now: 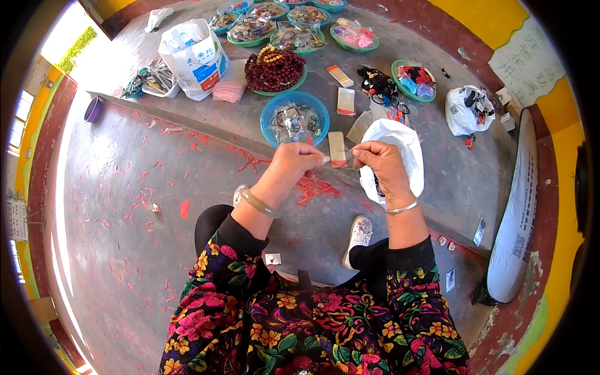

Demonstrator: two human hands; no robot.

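Basin (267, 120), card (337, 147) and bag (410, 150) are set near one another on the ledge (450, 187), seemingly for easy reach, with clear packets (292, 119) kept together by the basin's rim. Left hand (292, 159) and right hand (382, 165) are held close but apart, each closed in a thumb-and-finger pinch — a hold suited to something small, though whether anything is gripped cannot be told. The bag is left open-mouthed at the right hand, presumably for ready access.
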